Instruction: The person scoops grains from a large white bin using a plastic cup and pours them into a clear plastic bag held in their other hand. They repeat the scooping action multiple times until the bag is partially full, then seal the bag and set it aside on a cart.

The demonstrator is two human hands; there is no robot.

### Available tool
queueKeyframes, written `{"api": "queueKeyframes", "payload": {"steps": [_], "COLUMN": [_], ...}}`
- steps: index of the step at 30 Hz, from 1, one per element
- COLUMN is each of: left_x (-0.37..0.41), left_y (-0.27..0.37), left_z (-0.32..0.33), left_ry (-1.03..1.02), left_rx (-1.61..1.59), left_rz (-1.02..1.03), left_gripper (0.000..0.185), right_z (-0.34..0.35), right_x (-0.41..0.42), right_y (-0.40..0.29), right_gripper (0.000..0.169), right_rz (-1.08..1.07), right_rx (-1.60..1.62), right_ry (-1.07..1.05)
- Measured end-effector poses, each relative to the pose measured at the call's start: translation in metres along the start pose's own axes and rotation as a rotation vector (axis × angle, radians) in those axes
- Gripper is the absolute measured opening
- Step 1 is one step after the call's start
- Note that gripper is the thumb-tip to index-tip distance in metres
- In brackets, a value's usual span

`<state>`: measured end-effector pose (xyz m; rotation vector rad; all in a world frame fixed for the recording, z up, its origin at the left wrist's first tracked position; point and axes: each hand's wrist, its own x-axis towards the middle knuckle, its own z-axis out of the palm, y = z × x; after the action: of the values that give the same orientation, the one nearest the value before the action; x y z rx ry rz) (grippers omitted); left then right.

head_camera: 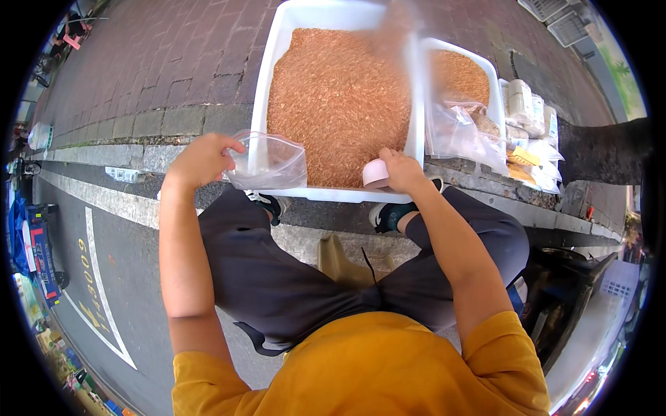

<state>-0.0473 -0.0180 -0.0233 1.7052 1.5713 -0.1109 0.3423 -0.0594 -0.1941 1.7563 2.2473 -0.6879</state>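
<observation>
A large white plastic tub (261,83) stands before me, holding a bed of small reddish-brown dried bits (338,99). My left hand (210,158) is at the tub's near left corner, gripping the edge of a clear zip bag (278,166) that lies over the rim; the bag looks mostly empty. Inside the near right corner, my right hand (403,169) holds a pale pink cup or scoop (375,173), tilted low against the bits. Something blurred, skin-toned and brownish, crosses the tub's far right side; what it is I cannot tell.
Right of the tub, a smaller white tub (491,73) holds similar bits and clear bags (460,127). Beyond it lie several filled packets (530,117) near a tree trunk (603,151). A kerb (119,156) runs below the brick pavement. A plastic bottle (125,174) lies on the left, by the road.
</observation>
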Motion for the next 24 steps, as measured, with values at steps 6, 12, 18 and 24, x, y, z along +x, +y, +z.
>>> {"api": "queueKeyframes", "payload": {"steps": [6,12,18,24], "left_x": [0.003,0.004,-0.001,-0.002], "left_y": [0.001,0.001,0.005,0.003], "left_z": [0.002,0.004,0.002,-0.004], "left_ry": [0.041,0.067,0.077,0.073], "left_rx": [-0.029,-0.036,-0.008,-0.032], "left_rz": [-0.046,-0.014,0.01,0.014], "left_gripper": [0.035,0.034,0.034,0.032], "right_z": [0.003,0.036,0.069,0.074], "right_x": [-0.002,0.02,0.029,0.036], "right_y": [-0.011,-0.071,-0.084,-0.088], "right_gripper": [0.038,0.005,0.006,0.008], "right_rz": [-0.237,0.009,0.172,0.2], "right_rx": [-0.031,0.652,0.64,0.545], "right_ry": [0.548,0.572,0.593,0.518]}}
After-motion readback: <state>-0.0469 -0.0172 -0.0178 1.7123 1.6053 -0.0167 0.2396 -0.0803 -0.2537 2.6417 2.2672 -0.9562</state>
